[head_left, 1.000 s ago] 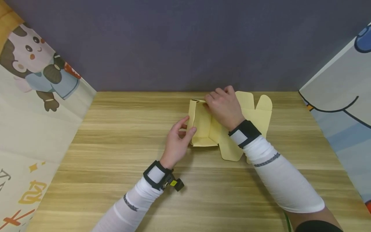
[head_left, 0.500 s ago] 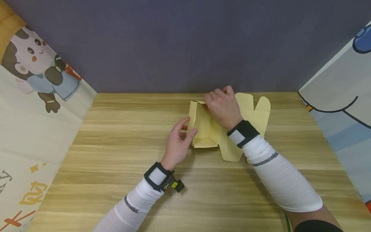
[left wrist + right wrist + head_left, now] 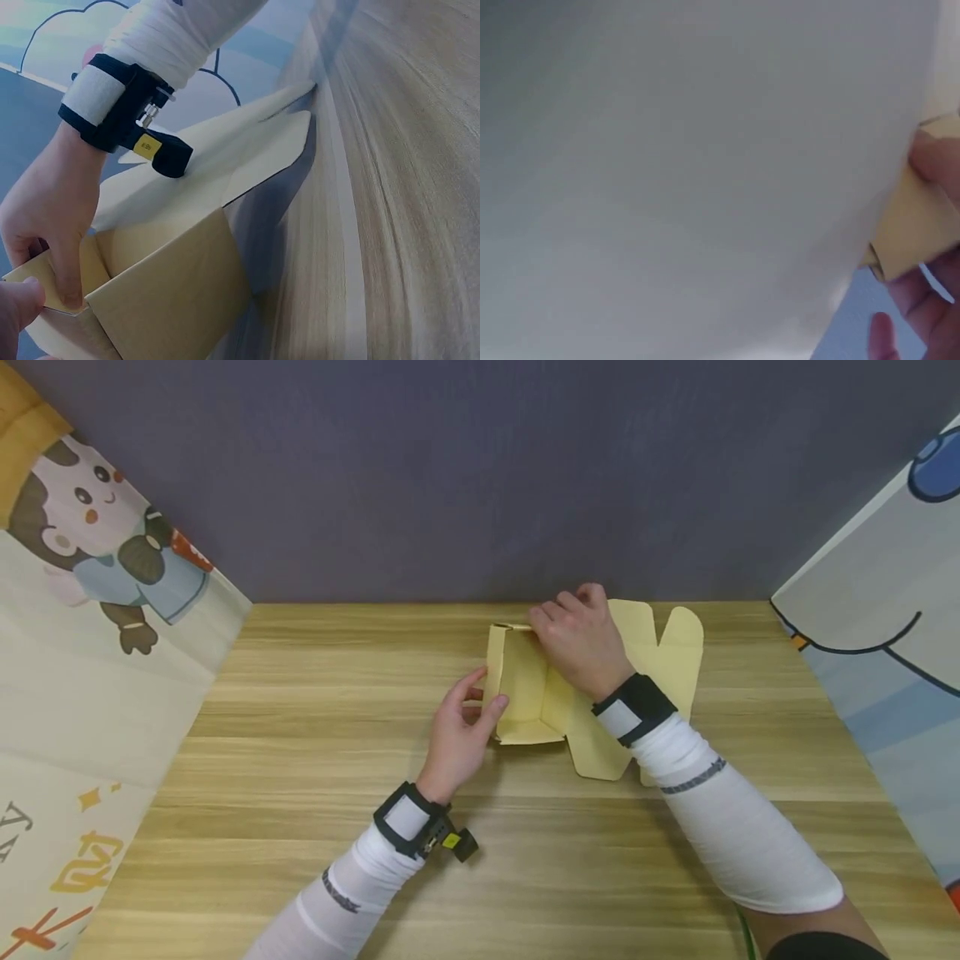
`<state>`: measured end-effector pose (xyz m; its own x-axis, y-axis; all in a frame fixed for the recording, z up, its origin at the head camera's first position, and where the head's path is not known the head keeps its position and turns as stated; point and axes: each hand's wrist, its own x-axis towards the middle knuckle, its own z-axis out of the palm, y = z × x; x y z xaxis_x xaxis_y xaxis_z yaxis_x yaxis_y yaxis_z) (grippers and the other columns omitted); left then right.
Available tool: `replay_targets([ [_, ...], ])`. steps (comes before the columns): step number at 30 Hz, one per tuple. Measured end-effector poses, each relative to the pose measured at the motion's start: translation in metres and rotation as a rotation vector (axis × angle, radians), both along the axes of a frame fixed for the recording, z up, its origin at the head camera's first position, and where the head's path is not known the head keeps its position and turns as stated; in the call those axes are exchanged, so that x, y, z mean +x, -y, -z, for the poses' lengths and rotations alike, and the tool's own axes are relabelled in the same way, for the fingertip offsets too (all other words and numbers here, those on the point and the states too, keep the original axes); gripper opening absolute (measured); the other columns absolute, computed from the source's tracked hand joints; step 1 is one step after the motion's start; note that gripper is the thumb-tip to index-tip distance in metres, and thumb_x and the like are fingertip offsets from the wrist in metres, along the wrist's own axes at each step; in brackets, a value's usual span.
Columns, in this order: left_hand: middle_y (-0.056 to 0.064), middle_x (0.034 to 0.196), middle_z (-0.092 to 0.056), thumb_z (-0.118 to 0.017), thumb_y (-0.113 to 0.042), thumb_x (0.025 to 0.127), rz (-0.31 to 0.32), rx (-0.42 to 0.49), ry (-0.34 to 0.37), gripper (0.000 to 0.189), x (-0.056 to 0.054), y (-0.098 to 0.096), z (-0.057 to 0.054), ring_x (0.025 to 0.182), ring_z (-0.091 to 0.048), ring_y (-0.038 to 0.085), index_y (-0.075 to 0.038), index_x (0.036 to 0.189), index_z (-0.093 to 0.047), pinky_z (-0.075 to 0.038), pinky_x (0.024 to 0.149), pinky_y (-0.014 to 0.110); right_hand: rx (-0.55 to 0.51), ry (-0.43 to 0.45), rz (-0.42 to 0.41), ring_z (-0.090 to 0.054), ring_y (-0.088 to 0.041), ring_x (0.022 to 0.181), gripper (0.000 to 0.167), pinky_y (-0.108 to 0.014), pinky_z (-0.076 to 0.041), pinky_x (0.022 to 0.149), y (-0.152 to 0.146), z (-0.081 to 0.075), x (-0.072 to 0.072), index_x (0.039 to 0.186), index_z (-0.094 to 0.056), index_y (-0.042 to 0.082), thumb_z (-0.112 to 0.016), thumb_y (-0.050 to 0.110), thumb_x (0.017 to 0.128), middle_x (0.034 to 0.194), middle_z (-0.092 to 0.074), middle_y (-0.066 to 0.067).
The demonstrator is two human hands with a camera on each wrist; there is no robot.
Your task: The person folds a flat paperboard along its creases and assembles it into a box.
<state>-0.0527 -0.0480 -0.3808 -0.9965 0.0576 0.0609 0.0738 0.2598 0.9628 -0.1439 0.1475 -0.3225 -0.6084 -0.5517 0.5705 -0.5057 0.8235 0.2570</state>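
Observation:
A pale yellow cardboard box (image 3: 525, 689), partly folded, stands on the table with its inside facing up. Its lid flap (image 3: 670, 664) with rounded tabs lies spread out to the right. My left hand (image 3: 459, 739) holds the left wall, thumb at the inner edge and fingers outside. At the far wall, my right hand (image 3: 581, 639) grips the rim with bent fingers; in the left wrist view that right hand (image 3: 56, 199) reaches down over the wall, fingertips inside. A broad pale surface fills most of the right wrist view, with part of the box (image 3: 915, 225) at the right edge.
The wood-grain table (image 3: 300, 760) ends at a dark back panel (image 3: 450, 485). Printed cartoon cloths stand at the left (image 3: 112, 693) and right (image 3: 892, 677). A small camera (image 3: 461, 843) juts from the left wrist strap. A thin green cord (image 3: 746, 935) shows beside the right forearm.

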Motion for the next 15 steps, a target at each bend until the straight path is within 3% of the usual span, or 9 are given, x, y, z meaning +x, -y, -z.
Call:
replay_targets([
  [2, 0.008, 0.117, -0.054, -0.061, -0.045, 0.093, -0.013, 0.02, 0.01, 0.058, -0.001, 0.002, 0.001, 0.097, -0.062, 0.026, -0.023, 0.143, -0.043, -0.056, 0.072, 0.033, -0.013, 0.007, -0.003, -0.06, -0.029, 0.084, 0.011, -0.052, -0.038, 0.093, -0.001, -0.003, 0.004, 0.097, -0.065, 0.008, -0.066, 0.018, 0.091, 0.09, -0.071, -0.008],
  [5, 0.011, 0.119, -0.052, -0.061, -0.044, 0.093, -0.048, 0.067, 0.009, 0.063, -0.004, 0.006, 0.002, 0.098, -0.06, 0.027, -0.018, 0.146, -0.039, -0.055, 0.074, 0.034, -0.065, 0.013, -0.009, -0.058, -0.029, 0.098, 0.035, -0.053, -0.038, 0.097, -0.001, -0.01, 0.013, 0.114, -0.062, 0.01, -0.073, 0.026, 0.086, 0.105, -0.069, -0.007],
  [8, 0.014, 0.12, -0.05, -0.062, -0.039, 0.094, -0.104, 0.128, 0.003, 0.066, -0.009, 0.01, 0.002, 0.095, -0.058, 0.026, -0.012, 0.147, -0.035, -0.055, 0.072, 0.033, -0.173, 0.095, -0.025, -0.057, -0.028, 0.102, 0.046, -0.049, -0.042, 0.091, -0.002, -0.019, 0.028, 0.123, -0.059, 0.01, -0.075, 0.03, 0.085, 0.111, -0.066, -0.007],
  [12, 0.013, 0.119, -0.047, -0.064, -0.033, 0.093, -0.177, 0.241, 0.048, 0.07, -0.014, 0.014, -0.001, 0.085, -0.055, 0.019, -0.01, 0.15, -0.03, -0.054, 0.066, 0.031, -0.416, 0.388, -0.036, -0.063, -0.021, 0.083, 0.041, -0.037, -0.05, 0.072, -0.003, -0.02, 0.051, 0.118, -0.062, 0.008, -0.071, 0.034, 0.088, 0.098, -0.068, -0.006],
  [15, 0.012, 0.118, -0.046, -0.064, -0.034, 0.093, -0.213, 0.303, 0.091, 0.072, -0.014, 0.015, -0.005, 0.079, -0.055, 0.018, -0.01, 0.151, -0.028, -0.054, 0.065, 0.032, -0.585, 0.637, 0.011, -0.063, -0.015, 0.07, 0.037, -0.032, -0.052, 0.062, -0.005, -0.009, 0.066, 0.11, -0.065, 0.009, -0.066, 0.04, 0.09, 0.089, -0.069, -0.001],
])
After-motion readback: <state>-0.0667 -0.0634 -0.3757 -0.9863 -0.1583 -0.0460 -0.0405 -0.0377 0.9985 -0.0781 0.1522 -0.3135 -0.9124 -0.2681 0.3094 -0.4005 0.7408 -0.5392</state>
